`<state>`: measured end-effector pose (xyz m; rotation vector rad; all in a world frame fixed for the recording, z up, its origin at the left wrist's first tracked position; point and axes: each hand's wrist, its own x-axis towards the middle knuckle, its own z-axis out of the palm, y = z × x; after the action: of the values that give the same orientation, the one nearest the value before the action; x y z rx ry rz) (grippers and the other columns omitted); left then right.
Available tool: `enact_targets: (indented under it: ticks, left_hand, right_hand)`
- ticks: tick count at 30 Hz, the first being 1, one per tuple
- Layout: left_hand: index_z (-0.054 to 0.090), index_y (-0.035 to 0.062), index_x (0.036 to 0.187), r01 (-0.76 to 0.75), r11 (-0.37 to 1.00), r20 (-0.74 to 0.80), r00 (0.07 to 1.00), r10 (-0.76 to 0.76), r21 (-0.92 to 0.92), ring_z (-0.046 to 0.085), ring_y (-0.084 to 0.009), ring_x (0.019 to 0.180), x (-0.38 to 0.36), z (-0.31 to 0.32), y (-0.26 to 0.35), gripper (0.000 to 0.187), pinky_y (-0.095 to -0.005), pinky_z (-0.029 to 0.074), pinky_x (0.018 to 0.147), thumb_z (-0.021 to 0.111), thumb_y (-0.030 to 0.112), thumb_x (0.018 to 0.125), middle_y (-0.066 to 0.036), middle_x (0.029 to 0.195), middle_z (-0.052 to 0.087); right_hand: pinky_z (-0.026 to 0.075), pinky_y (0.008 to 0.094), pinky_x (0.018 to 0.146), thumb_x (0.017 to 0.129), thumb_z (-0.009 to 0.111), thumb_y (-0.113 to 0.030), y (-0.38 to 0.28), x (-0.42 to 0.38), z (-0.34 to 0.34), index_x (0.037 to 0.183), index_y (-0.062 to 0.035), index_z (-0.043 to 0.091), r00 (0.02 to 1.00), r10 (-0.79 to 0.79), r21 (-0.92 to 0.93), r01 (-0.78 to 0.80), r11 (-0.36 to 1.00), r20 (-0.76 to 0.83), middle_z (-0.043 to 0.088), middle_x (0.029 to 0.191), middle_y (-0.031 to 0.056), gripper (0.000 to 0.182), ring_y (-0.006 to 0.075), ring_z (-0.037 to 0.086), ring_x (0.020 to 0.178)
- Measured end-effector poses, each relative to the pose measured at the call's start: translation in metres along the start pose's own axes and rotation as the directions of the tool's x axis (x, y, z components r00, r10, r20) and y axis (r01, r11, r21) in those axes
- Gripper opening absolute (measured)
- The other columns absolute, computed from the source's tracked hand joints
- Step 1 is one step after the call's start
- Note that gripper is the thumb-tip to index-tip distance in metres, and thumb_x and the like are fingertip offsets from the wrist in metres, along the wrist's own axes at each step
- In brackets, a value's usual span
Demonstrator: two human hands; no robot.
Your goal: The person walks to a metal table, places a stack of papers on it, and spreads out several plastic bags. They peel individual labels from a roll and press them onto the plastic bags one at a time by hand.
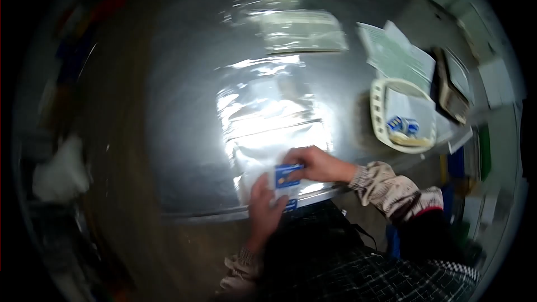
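Note:
Near the front edge of the metal table, my two hands meet at a blue-and-white printed strip (287, 172). My left hand (265, 208) is closed on its lower left side, with the thumb over the white part. From the right, my right hand (314, 165) pinches the upper blue part between thumb and fingers. Under and beyond the hands lies a shiny clear plastic bag (268, 137), flat on the table and bright with glare. The strip overlaps the bag's near part in this view.
A stack of flat clear bags (305, 31) lies further back. To the right, a white plastic basket (378, 126) holds paper and crumpled blue-and-white printed pieces (404, 126). Green-tinted papers (394, 53) and a dark brown case-like object (449, 86) lie behind it. The table's front edge (201, 216) runs by my hands.

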<state>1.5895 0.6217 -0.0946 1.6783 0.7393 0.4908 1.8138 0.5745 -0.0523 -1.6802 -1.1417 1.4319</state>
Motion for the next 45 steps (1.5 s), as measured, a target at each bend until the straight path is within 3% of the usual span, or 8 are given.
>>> enact_targets:
  ticks: [4, 7, 27, 32, 34, 36, 38, 45]
  left_hand:
    - [0.061, -0.0049, 0.113, 0.028, 0.999, 0.075, 0.997, -0.030, 0.022, 0.058, -0.0224, 0.105, 0.017, -0.006, 0.036, 0.031, -0.0354, 0.047, 0.089, 0.066, 0.008, 0.085, -0.016, 0.115, 0.059]
    - [0.063, -0.0034, 0.093, 0.197, 0.976, 0.046, 0.980, -0.194, -0.093, 0.048, -0.0062, 0.065, 0.008, -0.008, 0.021, 0.013, -0.0254, 0.038, 0.054, 0.061, 0.007, 0.087, 0.002, 0.073, 0.057]
    - [0.065, -0.0076, 0.107, -0.032, 0.993, 0.021, 0.999, 0.035, -0.115, 0.055, -0.0167, 0.084, -0.009, -0.031, 0.106, 0.026, -0.0319, 0.045, 0.077, 0.063, 0.013, 0.091, -0.007, 0.093, 0.066]
    - [0.066, -0.0092, 0.105, 0.009, 0.998, 0.002, 1.000, -0.009, -0.057, 0.054, -0.0152, 0.072, -0.008, -0.027, 0.087, 0.030, -0.0342, 0.046, 0.067, 0.066, 0.016, 0.090, -0.010, 0.086, 0.068]
    - [0.066, -0.0081, 0.107, 0.295, 0.913, 0.035, 0.948, -0.317, 0.280, 0.057, -0.0136, 0.073, -0.016, -0.027, 0.081, 0.031, -0.0333, 0.049, 0.067, 0.068, 0.017, 0.089, -0.010, 0.087, 0.069]
    - [0.068, -0.0060, 0.098, 0.174, 0.969, 0.140, 0.979, -0.151, -0.174, 0.056, -0.0075, 0.067, -0.028, -0.016, 0.065, 0.021, -0.0249, 0.046, 0.062, 0.069, 0.010, 0.085, -0.001, 0.077, 0.064]
    - [0.069, -0.0010, 0.100, 0.173, 0.962, 0.276, 0.934, -0.228, 0.210, 0.065, -0.0171, 0.078, -0.040, -0.027, 0.043, 0.022, -0.0325, 0.051, 0.073, 0.071, 0.016, 0.086, -0.012, 0.086, 0.070]
    - [0.070, 0.0027, 0.106, -0.135, 0.990, 0.374, 0.921, 0.109, 0.044, 0.066, -0.0215, 0.082, -0.035, -0.032, 0.043, 0.027, -0.0319, 0.052, 0.075, 0.074, 0.014, 0.082, -0.012, 0.096, 0.070]
  right_hand:
    - [0.049, 0.0426, 0.072, 0.067, 0.078, -0.027, 0.019, -0.001, 0.032, 0.083, -0.0016, 0.066, 0.905, -0.402, -0.178, 0.377, 0.909, -0.135, 0.065, 0.085, 0.0171, 0.032, 0.0356, 0.063, 0.080]
    - [0.049, 0.0446, 0.072, 0.068, 0.075, -0.026, -0.004, -0.015, 0.035, 0.087, -0.0035, 0.066, 0.939, -0.289, -0.231, 0.244, 0.942, -0.188, 0.065, 0.081, 0.0175, 0.031, 0.0373, 0.063, 0.081]
    - [0.051, 0.0466, 0.064, 0.058, 0.074, -0.023, -0.075, -0.026, 0.051, 0.084, -0.0065, 0.066, 0.723, -0.633, -0.663, 0.333, 0.671, -0.277, 0.067, 0.074, 0.0138, 0.032, 0.0367, 0.066, 0.076]
    - [0.050, 0.0477, 0.062, 0.061, 0.073, -0.029, -0.087, -0.024, 0.040, 0.073, -0.0110, 0.067, 0.671, -0.674, -0.674, 0.344, 0.653, -0.310, 0.064, 0.067, 0.0115, 0.022, 0.0349, 0.065, 0.071]
    - [0.050, 0.0454, 0.062, 0.065, 0.072, -0.030, -0.110, -0.029, 0.008, 0.076, -0.0112, 0.068, 0.588, -0.723, -0.657, 0.389, 0.645, -0.362, 0.064, 0.069, 0.0130, 0.022, 0.0333, 0.065, 0.071]
    - [0.050, 0.0343, 0.063, 0.081, 0.070, -0.022, -0.146, -0.053, -0.041, 0.084, -0.0086, 0.068, 0.449, -0.773, -0.442, 0.640, 0.628, -0.448, 0.066, 0.076, 0.0080, 0.014, 0.0170, 0.064, 0.071]
    - [0.053, 0.0294, 0.072, 0.083, 0.071, -0.015, -0.172, -0.068, -0.070, 0.098, -0.0026, 0.068, 0.632, -0.544, -0.278, 0.476, 0.835, -0.552, 0.069, 0.085, 0.0058, 0.019, 0.0102, 0.064, 0.080]
    - [0.051, 0.0359, 0.072, 0.074, 0.080, -0.034, -0.043, 0.006, -0.050, 0.097, -0.0023, 0.066, 0.847, -0.298, -0.382, 0.124, 0.916, -0.439, 0.069, 0.084, 0.0144, 0.042, 0.0255, 0.067, 0.077]
